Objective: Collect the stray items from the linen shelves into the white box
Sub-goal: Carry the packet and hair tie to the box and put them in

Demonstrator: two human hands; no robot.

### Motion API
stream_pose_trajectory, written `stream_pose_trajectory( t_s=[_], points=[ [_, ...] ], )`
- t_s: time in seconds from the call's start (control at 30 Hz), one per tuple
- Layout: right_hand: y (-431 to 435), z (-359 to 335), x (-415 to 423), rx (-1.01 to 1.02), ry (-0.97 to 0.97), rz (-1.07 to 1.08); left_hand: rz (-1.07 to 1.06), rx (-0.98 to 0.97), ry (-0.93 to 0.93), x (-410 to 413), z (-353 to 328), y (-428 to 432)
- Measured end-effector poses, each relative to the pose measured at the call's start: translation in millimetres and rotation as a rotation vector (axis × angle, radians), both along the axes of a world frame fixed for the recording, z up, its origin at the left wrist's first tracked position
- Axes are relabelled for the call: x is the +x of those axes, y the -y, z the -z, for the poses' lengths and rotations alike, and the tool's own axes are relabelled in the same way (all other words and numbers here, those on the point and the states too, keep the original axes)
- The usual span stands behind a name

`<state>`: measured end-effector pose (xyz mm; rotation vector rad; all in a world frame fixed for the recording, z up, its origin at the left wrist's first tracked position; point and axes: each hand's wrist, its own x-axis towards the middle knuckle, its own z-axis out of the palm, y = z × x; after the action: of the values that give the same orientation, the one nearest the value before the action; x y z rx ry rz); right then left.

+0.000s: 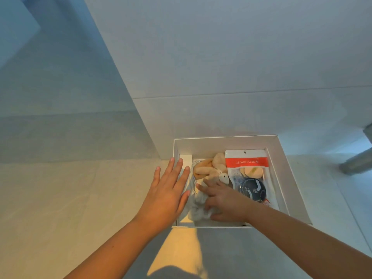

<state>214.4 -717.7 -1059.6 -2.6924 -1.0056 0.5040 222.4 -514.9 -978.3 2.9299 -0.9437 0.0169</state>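
The white box [225,142] sits on the floor below me, lid off. Inside lie a clear packet with a red band [248,170], several beige round puffs [207,168], white earphones with their cord [223,177] and a grey-white fluffy scrunchie [198,210]. My left hand [169,190] is flat and open, its fingers resting on the box's left rim. My right hand [223,200] reaches into the box, palm down over the scrunchie, fingers pointing at the earphone cord. Whether it grips the scrunchie is hidden under the palm.
Pale tiled floor surrounds the box. A white wall or cabinet face rises behind it, with a darker panel at left. A grey metal leg [356,162] stands at the right edge. A warm patch of light lies on the floor in front of the box.
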Motion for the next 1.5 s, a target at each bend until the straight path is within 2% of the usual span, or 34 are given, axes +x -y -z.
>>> stream_pose_trajectory(
  t_s=[0.13,0.23,0.3,0.43,0.5,0.6,0.7,0.8,0.9,1.03,1.17,1.37,1.5],
  points=[
    [-0.4,4.1,-2.5,-0.179,-0.102,-0.066,-0.016,0.027,-0.037,-0.8,0.4,-0.1],
    [-0.6,3.0,-2.9,-0.208,-0.090,-0.102,-0.014,0.023,-0.014,-1.1,0.4,1.3],
    [-0.3,-3.0,-2.3,-0.132,-0.063,-0.044,-0.003,0.011,0.017,-1.3,1.4,1.7],
    [-0.6,-11.0,1.0,0.109,0.128,0.035,0.005,-0.041,0.092,-0.8,5.9,2.6],
    [-9.0,-9.4,-0.9,0.018,0.094,-0.020,0.004,-0.040,0.061,-0.6,6.0,3.5],
    [-16.2,-0.4,-3.6,-0.240,0.014,-0.111,0.003,-0.030,0.040,0.2,5.8,4.3],
    [-12.0,6.1,-2.9,-0.378,-0.073,-0.131,0.007,-0.020,0.057,-1.5,6.9,4.7],
    [-11.9,10.3,-3.8,-0.451,-0.072,-0.166,-0.010,0.019,0.018,-2.4,5.5,3.0],
    [-11.8,7.2,-3.0,-0.428,-0.073,-0.157,-0.019,0.046,0.031,-4.0,5.8,4.0],
    [-5.5,-3.6,-1.2,-0.264,-0.002,-0.059,0.007,0.076,0.113,-1.3,8.8,11.1],
    [11.4,-18.7,-1.7,-0.154,0.047,0.159,0.032,0.023,0.152,5.4,12.5,24.6],
    [48.8,-47.9,-10.8,-0.104,0.073,0.501,0.055,-0.045,0.126,14.1,4.7,58.0],
    [67.3,-89.6,-11.0,-0.102,0.227,0.616,0.018,-0.087,0.118,20.4,-21.3,73.5]
  ],
)
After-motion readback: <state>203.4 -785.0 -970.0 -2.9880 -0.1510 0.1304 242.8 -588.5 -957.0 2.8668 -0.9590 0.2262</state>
